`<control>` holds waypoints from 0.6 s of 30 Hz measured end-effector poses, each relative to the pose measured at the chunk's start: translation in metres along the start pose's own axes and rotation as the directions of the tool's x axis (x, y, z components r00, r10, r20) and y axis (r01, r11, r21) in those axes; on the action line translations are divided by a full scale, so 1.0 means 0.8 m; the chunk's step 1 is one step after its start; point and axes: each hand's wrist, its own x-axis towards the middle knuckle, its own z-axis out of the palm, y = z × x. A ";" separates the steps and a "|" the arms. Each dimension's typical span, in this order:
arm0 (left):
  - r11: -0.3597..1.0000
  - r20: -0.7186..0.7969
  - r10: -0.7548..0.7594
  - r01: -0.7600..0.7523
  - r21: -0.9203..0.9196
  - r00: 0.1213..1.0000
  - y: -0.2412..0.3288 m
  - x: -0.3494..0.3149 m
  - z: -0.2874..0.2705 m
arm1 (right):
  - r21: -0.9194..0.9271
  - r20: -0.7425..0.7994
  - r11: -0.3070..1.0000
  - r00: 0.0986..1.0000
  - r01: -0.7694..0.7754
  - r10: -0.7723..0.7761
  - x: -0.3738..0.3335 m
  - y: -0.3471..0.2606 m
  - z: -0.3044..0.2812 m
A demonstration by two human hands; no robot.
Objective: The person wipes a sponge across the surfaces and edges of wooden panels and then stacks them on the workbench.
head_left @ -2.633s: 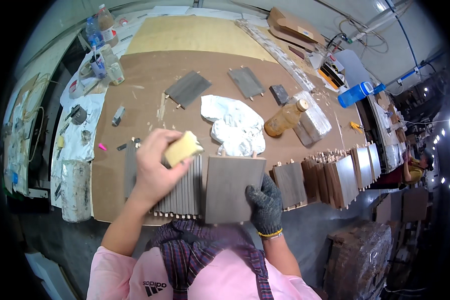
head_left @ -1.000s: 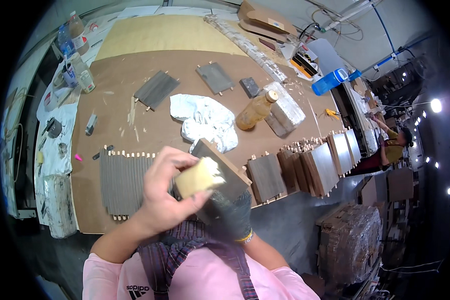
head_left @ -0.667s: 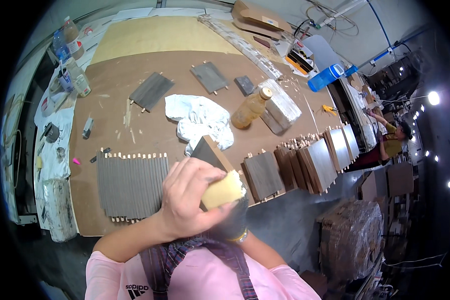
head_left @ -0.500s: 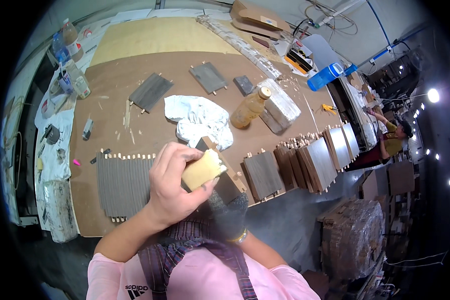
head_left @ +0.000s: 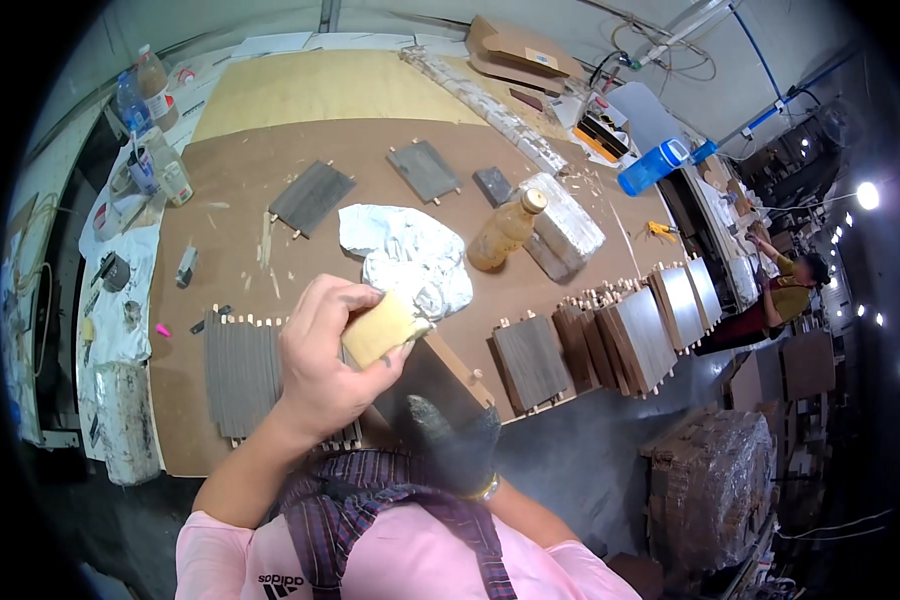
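Note:
My bare left hand (head_left: 322, 362) grips a yellow sponge-like block (head_left: 383, 331), thumb on one side and fingers on the other. Just beneath it, a dark wooden panel (head_left: 432, 378) with a light edge and a dowel peg tilts in front of my body. My right hand (head_left: 458, 448), in a dark glove, holds that panel by its lower right part, the thumb lying on its face. Beyond the block lies a crumpled white cloth (head_left: 410, 258). To the left, a row of grey panels with pegs (head_left: 242, 372) stands partly behind my left forearm.
A bottle of yellowish liquid (head_left: 507, 232) stands by a whitish wrapped block (head_left: 566, 230). Two grey panels (head_left: 313, 198) lie farther back. Stacked panels (head_left: 532, 360) line the right edge. Bottles and cups stand at left. Another person (head_left: 792, 290) works at far right.
My left hand and the yellow block have moved slightly left, off the panel's top edge, so more of the panel's face shows. The whole view has shifted slightly.

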 end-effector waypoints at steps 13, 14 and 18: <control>0.989 0.091 0.144 -0.147 0.023 0.985 -0.027 0.022 -0.026 | 0.708 0.389 0.391 0.787 -0.587 0.478 0.054 -0.036 -0.049; 0.989 0.091 0.144 -0.147 0.024 0.985 -0.028 0.023 -0.026 | 0.722 0.418 0.354 0.783 -0.594 0.461 0.054 -0.035 -0.051; 0.981 0.179 0.186 -0.192 0.015 0.966 -0.023 0.015 -0.030 | 0.707 0.411 0.393 0.794 -0.588 0.449 0.056 -0.026 -0.058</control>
